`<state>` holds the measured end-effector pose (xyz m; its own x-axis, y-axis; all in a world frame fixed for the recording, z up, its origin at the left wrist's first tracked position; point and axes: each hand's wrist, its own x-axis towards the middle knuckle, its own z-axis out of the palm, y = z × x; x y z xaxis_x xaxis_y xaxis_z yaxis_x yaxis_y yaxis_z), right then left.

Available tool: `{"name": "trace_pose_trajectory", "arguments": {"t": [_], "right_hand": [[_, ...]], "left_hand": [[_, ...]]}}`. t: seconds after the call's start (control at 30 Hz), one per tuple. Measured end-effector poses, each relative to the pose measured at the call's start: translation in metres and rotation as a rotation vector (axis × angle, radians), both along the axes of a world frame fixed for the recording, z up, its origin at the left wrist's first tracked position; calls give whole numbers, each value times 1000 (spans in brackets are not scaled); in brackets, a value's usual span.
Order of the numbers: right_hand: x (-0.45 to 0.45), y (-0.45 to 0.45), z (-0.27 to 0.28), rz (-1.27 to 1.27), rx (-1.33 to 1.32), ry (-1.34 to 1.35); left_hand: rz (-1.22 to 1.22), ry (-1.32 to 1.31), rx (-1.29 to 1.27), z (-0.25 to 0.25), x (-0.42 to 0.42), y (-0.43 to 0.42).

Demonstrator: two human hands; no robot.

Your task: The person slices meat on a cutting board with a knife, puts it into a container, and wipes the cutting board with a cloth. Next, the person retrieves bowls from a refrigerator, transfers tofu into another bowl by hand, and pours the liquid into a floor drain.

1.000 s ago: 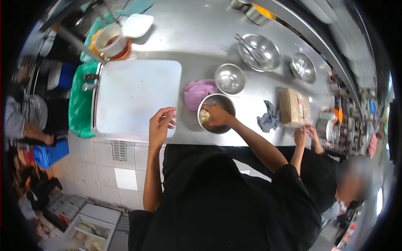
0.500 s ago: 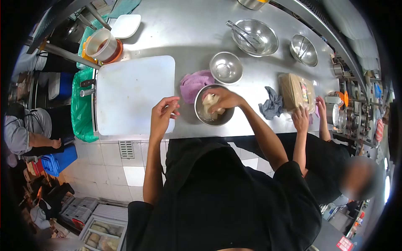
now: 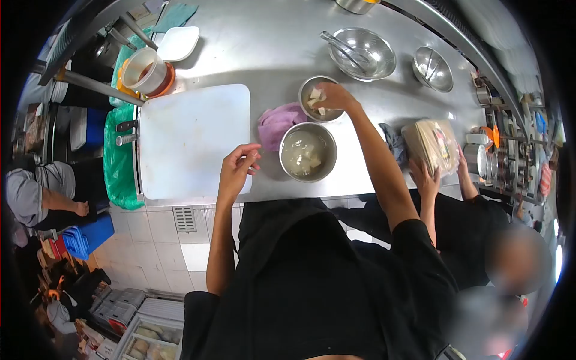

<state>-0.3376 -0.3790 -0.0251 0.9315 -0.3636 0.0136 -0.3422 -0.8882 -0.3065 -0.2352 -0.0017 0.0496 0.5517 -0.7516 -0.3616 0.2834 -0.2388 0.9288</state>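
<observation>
My right hand (image 3: 337, 97) is over the small steel bowl (image 3: 304, 113), its fingers curled around pale, wet-looking chunks (image 3: 315, 95). Some chunks show beside and under the fingers, and the fingertips are partly hidden. Nearer to me stands a deeper steel bowl (image 3: 284, 165) of cloudy liquid, with more pale chunks (image 3: 307, 157) lying in it. My left hand (image 3: 239, 170) hovers empty at the right edge of the white cutting board (image 3: 195, 141), fingers loosely bent and apart. A purple cloth (image 3: 281, 123) lies against both bowls.
A large steel bowl with tongs (image 3: 362, 55) and a smaller bowl with a utensil (image 3: 433, 69) stand farther back. To the right, a co-worker's hands (image 3: 427, 180) hold a plastic-wrapped package (image 3: 431, 144) beside a dark cloth (image 3: 393, 143). A plastic tub (image 3: 144, 71) stands back left.
My right hand has moved from the deeper bowl up to the small bowl, carrying pale chunks. My left hand has barely shifted. The co-worker has tilted the package.
</observation>
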Motion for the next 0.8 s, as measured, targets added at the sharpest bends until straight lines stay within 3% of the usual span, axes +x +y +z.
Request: {"name": "trace_pose_trajectory", "arguments": {"t": [0.03, 0.07, 0.13, 0.2, 0.27, 0.37, 0.47, 0.57, 0.67, 0.7, 0.8], "right_hand": [[-1, 24, 54, -76, 61, 107], [-6, 42, 73, -72, 65, 113], [-15, 73, 92, -221, 467, -179], [-36, 121, 95, 20, 573, 83], [-52, 156, 52, 177, 166, 171], [-63, 178, 26, 198, -38, 247], [-55, 179, 28, 145, 111, 422], [-49, 183, 32, 116, 205, 549], [-56, 178, 15, 108, 227, 448], [-55, 174, 1, 68, 275, 526], [-55, 171, -8, 81, 290, 310]], "left_hand": [[5, -2, 5, -1, 0, 3], [10, -2, 9, -2, 0, 6], [18, 21, 23, -11, -1, 10], [10, 39, 37, -16, -1, 11], [-74, 111, 55, -18, -9, 1], [-237, 121, 85, -37, -21, -19], [-298, 173, 118, -41, -38, -38], [-199, 133, 134, -40, -43, -41], [-147, 111, 117, -41, -47, -44], [-181, 135, 104, -47, -47, -47], [-103, 190, 27, -55, -43, -41]]}}
